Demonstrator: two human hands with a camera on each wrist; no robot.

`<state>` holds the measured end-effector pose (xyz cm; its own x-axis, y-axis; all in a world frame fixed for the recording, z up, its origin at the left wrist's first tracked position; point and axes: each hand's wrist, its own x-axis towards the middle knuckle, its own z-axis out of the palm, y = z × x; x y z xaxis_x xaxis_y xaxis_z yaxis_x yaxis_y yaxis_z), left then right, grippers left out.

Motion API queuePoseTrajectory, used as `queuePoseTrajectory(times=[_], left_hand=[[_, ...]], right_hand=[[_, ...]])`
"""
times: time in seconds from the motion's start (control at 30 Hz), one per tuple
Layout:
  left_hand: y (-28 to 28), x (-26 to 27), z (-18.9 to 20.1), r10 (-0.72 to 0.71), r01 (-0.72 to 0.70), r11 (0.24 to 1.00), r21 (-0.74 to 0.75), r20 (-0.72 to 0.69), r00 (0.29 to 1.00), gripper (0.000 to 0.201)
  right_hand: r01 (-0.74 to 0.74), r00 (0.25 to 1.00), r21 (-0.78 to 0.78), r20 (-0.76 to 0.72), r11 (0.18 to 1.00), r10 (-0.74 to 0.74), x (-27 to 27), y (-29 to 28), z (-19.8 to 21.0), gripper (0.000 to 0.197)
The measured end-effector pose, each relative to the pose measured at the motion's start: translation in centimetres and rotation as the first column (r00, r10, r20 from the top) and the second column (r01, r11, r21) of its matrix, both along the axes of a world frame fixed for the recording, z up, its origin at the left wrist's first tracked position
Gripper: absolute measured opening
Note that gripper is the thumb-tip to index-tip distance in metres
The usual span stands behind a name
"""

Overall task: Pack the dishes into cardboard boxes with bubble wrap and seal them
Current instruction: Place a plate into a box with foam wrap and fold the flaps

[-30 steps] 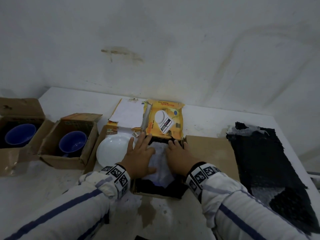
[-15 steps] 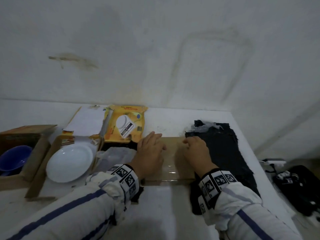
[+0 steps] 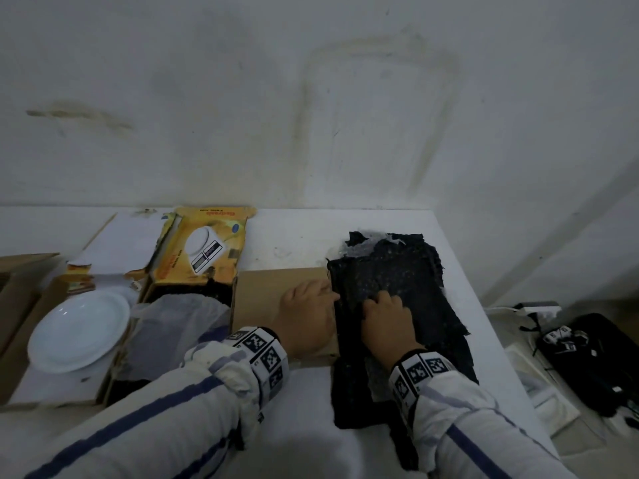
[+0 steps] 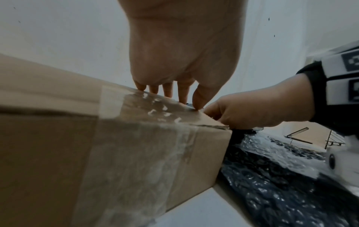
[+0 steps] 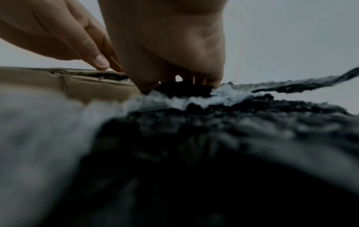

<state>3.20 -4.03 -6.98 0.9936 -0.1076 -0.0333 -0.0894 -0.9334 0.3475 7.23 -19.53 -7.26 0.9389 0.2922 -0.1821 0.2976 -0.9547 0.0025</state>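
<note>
At lower centre, the left hand (image 3: 306, 319) is pressing straight fingers (image 4: 168, 92) on the taped cardboard box flap (image 3: 262, 295). Just right of it, the right hand (image 3: 389, 321) is curling its fingers into the black bubble wrap (image 3: 408, 271), pinching its edge. Farther left, a white plate (image 3: 77, 331) is lying in an open box (image 3: 19, 344), beside the yellow kitchen-scale box (image 3: 204, 250).

Makeshift packing corner, likely domestic: stained wall (image 3: 311, 98) up top, white worktop (image 3: 294, 236) below, gear on floor (image 3: 587, 357) lower right.
</note>
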Motion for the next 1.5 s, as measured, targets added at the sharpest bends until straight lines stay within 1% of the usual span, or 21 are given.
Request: queuePoseTrajectory(times=[0.1,0.17,0.2,0.23,0.3,0.37,0.4,0.47,0.53,0.67,0.73,0.8,0.87,0.97,1.1,1.17,1.23,1.33,1.4,1.47,1.5], left_hand=[[0.0,0.2,0.1,0.049,-0.049,0.998,-0.042,0.003,0.999,0.056],[0.0,0.6,0.2,0.087,-0.086,0.989,-0.119,0.005,0.996,0.05],[0.0,0.7,0.4,0.095,-0.094,0.978,-0.188,-0.005,0.995,0.052],[0.0,0.9,0.5,0.099,-0.101,0.953,-0.287,-0.021,0.995,0.053],[-0.3,1.1,1.2,0.099,-0.131,0.857,-0.499,-0.091,0.991,0.049],[-0.4,1.3,2.0,0.12,-0.187,0.745,-0.64,-0.148,0.982,0.057],[-0.4,1.4,2.5,0.147,-0.224,0.707,-0.671,-0.17,0.974,0.057],[0.1,1.6,2.8,0.23,-0.318,0.648,-0.691,-0.22,0.948,0.037],[1.1,1.5,3.1,0.309,-0.393,0.608,-0.69,-0.25,0.918,0.021],[3.2,0.2,3.6,0.357,-0.442,0.452,-0.774,-0.297,0.885,0.019],[4.6,-0.8,3.7,0.4,-0.482,0.355,-0.801,-0.336,0.853,0.019],[6.4,-1.8,3.7,0.445,-0.509,0.274,-0.816,-0.361,0.819,0.019],[8.6,-3.3,3.8,0.492,-0.524,0.215,-0.824,-0.373,0.787,0.021],[12.6,-5.9,3.6,0.564,-0.563,0.172,-0.808,-0.388,0.729,0.022],[17.7,-9.6,2.5,0.643,-0.631,0.169,-0.758,-0.4,0.653,0.021],[19.9,-11.2,1.9,0.688,-0.694,0.226,-0.683,-0.393,0.611,0.019],[21.6,-12.4,0.9,0.698,-0.745,0.306,-0.593,-0.392,0.599,0.02],[22.7,-13.5,-0.1,0.642,-0.745,0.487,-0.456,-0.391,0.659,0.021],[22.9,-13.7,-0.5,0.63,-0.717,0.558,-0.418,-0.349,0.694,0.027],[23.1,-13.8,-0.9,0.634,-0.667,0.614,-0.422,-0.24,0.735,0.048],[23.3,-13.8,-0.8,0.625,-0.627,0.685,-0.371,-0.142,0.767,0.052]], right_hand=[[0.05,0.999,0.084,-0.003,0.995,-0.049,0.5,-0.3,0.4,0.029],[0.096,0.993,0.216,0.042,0.972,-0.108,0.8,-0.6,1.2,0.024],[0.104,0.988,0.297,0.079,0.949,-0.132,0.8,-0.7,1.7,0.019],[0.097,0.982,0.372,0.115,0.923,-0.15,0.8,-0.7,2.2,0.016],[0.046,0.97,0.47,0.189,0.881,-0.151,0.6,-0.3,2.9,0.019],[-0.051,0.953,0.497,0.282,0.867,-0.106,0.1,0.5,3.2,0.029],[-0.102,0.943,0.488,0.326,0.867,-0.073,-0.2,0.9,3.3,0.031],[-0.18,0.923,0.459,0.383,0.87,-0.012,-1.1,1.8,3.3,0.029],[-0.196,0.917,0.45,0.399,0.871,0.0,-1.7,2.6,3.3,0.028],[-0.102,0.941,0.501,0.329,0.86,-0.08,-2.2,3.6,3.5,0.03],[-0.082,0.954,0.517,0.289,0.852,-0.083,-2.5,4.4,3.7,0.025],[-0.105,0.964,0.519,0.264,0.849,-0.042,-3.0,5.9,4.1,0.019],[-0.124,0.979,0.485,0.202,0.865,0.027,-3.8,7.9,4.4,0.019],[-0.233,0.97,0.427,0.168,0.874,0.176,-5.2,11.4,4.2,0.027],[-0.31,0.948,0.336,0.036,0.889,0.317,-7.5,16.4,3.6,0.04],[-0.362,0.926,0.285,0.003,0.887,0.377,-8.7,18.8,3.2,0.046],[-0.398,0.903,0.232,-0.072,0.888,0.423,-9.7,20.7,2.8,0.051],[-0.43,0.87,0.137,-0.201,0.893,0.45,-10.6,22.9,1.9,0.054],[-0.407,0.866,0.11,-0.27,0.907,0.421,-10.7,23.8,1.3,0.057],[-0.365,0.865,0.11,-0.327,0.924,0.381,-10.5,24.3,0.8,0.058],[-0.352,0.863,0.11,-0.347,0.93,0.368,-10.4,24.4,0.6,0.057]])
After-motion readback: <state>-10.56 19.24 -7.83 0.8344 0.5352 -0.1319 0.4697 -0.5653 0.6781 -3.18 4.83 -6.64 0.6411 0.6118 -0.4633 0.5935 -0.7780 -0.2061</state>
